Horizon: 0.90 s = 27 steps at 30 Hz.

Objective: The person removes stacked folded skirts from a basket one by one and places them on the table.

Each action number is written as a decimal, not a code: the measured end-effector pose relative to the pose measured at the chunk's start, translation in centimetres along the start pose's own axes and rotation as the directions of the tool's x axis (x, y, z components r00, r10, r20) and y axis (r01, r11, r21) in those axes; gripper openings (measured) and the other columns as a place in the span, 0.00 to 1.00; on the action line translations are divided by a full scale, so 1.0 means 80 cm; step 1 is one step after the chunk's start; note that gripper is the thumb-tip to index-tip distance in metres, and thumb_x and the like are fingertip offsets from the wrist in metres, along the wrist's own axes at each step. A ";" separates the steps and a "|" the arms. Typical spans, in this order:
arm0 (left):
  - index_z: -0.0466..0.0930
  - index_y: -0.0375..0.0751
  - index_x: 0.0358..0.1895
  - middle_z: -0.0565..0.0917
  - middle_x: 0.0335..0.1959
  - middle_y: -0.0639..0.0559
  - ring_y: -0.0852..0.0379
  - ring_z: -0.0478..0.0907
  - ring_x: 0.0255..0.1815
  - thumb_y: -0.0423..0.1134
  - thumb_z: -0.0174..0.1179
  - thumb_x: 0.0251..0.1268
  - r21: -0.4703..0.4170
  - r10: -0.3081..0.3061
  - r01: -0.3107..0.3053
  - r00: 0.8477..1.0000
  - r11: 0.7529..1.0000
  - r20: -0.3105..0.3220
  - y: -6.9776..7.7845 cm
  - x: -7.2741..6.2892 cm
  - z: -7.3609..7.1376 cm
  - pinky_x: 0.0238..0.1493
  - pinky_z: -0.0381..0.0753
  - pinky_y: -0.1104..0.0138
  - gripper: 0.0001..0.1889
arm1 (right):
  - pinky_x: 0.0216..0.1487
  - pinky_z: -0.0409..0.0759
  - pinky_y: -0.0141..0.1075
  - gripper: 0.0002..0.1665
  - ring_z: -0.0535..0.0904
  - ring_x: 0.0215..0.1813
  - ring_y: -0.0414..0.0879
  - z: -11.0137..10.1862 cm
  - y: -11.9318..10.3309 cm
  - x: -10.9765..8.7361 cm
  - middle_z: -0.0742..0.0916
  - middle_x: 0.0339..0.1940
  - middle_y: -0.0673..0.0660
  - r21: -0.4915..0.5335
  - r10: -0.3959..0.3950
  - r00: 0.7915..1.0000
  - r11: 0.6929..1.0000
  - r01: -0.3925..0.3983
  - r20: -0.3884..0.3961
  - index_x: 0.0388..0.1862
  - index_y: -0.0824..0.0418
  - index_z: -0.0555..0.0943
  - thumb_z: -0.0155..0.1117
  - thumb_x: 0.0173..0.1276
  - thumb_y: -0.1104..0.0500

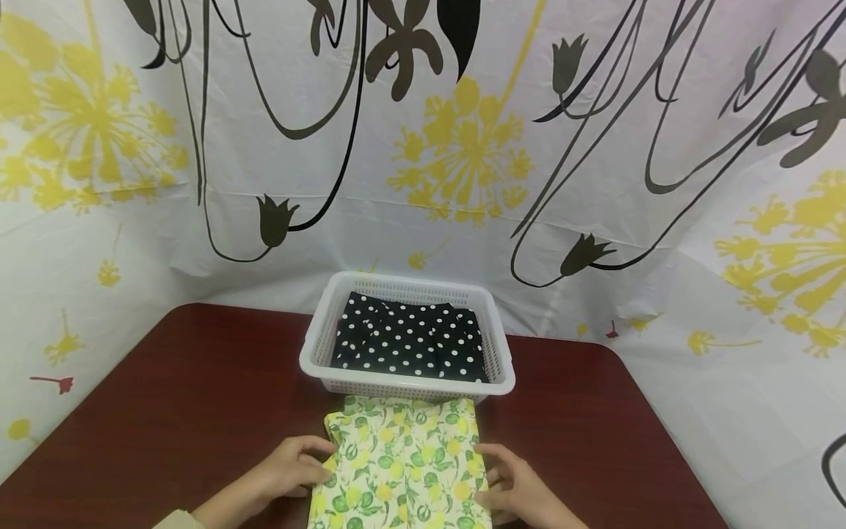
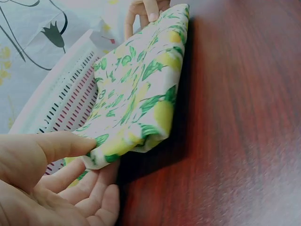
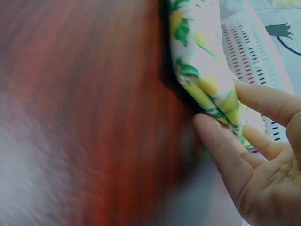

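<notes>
2 hands (image 1: 294, 466) (image 1: 518, 486) pinch the lemon-print cloth (image 1: 403, 463) at opposite sides near a basket (image 1: 410, 385).

Lemon-print cloth (image 1: 402, 463) yellow, green, white; polka-dot cloth (image 1: 410, 339) black, white

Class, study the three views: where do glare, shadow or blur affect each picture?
Head view: fairly even light, the polka-dot cloth showing clearly; left wrist view: pale glare on the lower right of the tabletop, dark shadow along the lemon-print cloth; right wrist view: glare at lower left, the tabletop's grain smeared by blur.
</notes>
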<state>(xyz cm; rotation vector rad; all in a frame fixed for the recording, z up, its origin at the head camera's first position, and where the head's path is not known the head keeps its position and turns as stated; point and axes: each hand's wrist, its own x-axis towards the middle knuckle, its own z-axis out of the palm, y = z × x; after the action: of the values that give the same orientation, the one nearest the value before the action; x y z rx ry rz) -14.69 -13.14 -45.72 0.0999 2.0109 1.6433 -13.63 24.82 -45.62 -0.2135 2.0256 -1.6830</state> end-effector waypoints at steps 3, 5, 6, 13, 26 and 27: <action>0.71 0.27 0.53 0.83 0.32 0.47 0.51 0.79 0.35 0.35 0.59 0.56 0.019 0.000 -0.001 1.000 1.000 0.022 0.003 -0.002 -0.003 0.34 0.78 0.57 0.22 | 0.30 0.80 0.46 0.38 0.79 0.34 0.51 -0.006 -0.006 -0.002 0.80 0.33 0.60 -0.052 -0.004 1.000 0.999 0.005 0.026 0.66 0.68 0.59 0.64 0.59 0.62; 0.72 0.27 0.53 0.83 0.32 0.47 0.51 0.80 0.34 0.35 0.59 0.56 0.029 0.003 -0.004 0.999 1.000 0.035 0.004 -0.002 -0.007 0.33 0.78 0.58 0.22 | 0.30 0.80 0.45 0.37 0.78 0.35 0.51 -0.010 -0.009 -0.003 0.80 0.33 0.60 -0.087 -0.014 0.999 0.996 0.018 0.048 0.66 0.68 0.60 0.63 0.61 0.62; 0.72 0.27 0.53 0.83 0.32 0.46 0.50 0.80 0.34 0.35 0.59 0.56 0.034 0.004 -0.006 0.999 0.999 0.037 0.005 -0.003 -0.008 0.33 0.78 0.57 0.22 | 0.30 0.80 0.45 0.36 0.78 0.35 0.51 -0.013 -0.011 -0.004 0.80 0.33 0.60 -0.101 -0.021 0.998 0.994 0.027 0.064 0.66 0.68 0.60 0.62 0.61 0.62; 0.74 0.27 0.50 0.84 0.32 0.44 0.48 0.81 0.33 0.36 0.59 0.56 0.094 -0.004 0.005 1.000 0.996 -0.008 0.013 -0.009 -0.018 0.31 0.77 0.57 0.20 | 0.33 0.80 0.48 0.32 0.79 0.40 0.54 -0.032 -0.023 0.000 0.82 0.36 0.60 -0.152 -0.014 0.994 0.988 0.031 0.112 0.65 0.69 0.61 0.57 0.66 0.59; 0.73 0.27 0.51 0.84 0.35 0.42 0.47 0.81 0.35 0.38 0.59 0.57 0.157 0.074 -0.059 0.993 0.986 -0.093 0.032 -0.020 -0.042 0.33 0.77 0.53 0.21 | 0.36 0.79 0.49 0.31 0.78 0.43 0.56 -0.074 -0.062 -0.012 0.81 0.41 0.66 -0.243 -0.157 0.987 0.959 0.145 -0.031 0.66 0.71 0.60 0.55 0.68 0.60; 0.72 0.27 0.52 0.83 0.36 0.42 0.47 0.81 0.35 0.38 0.59 0.57 0.159 0.079 -0.063 0.992 0.985 -0.094 0.035 -0.021 -0.043 0.33 0.77 0.52 0.22 | 0.37 0.79 0.50 0.31 0.78 0.43 0.57 -0.077 -0.065 -0.014 0.81 0.41 0.65 -0.247 -0.163 0.986 0.958 0.148 -0.041 0.66 0.71 0.60 0.55 0.68 0.60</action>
<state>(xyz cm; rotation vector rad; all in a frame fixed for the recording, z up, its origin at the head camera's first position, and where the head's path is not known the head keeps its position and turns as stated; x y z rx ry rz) -15.58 -16.12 -42.12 0.1498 2.2344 1.5602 -16.52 29.55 -39.61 -0.4203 2.3145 -1.5429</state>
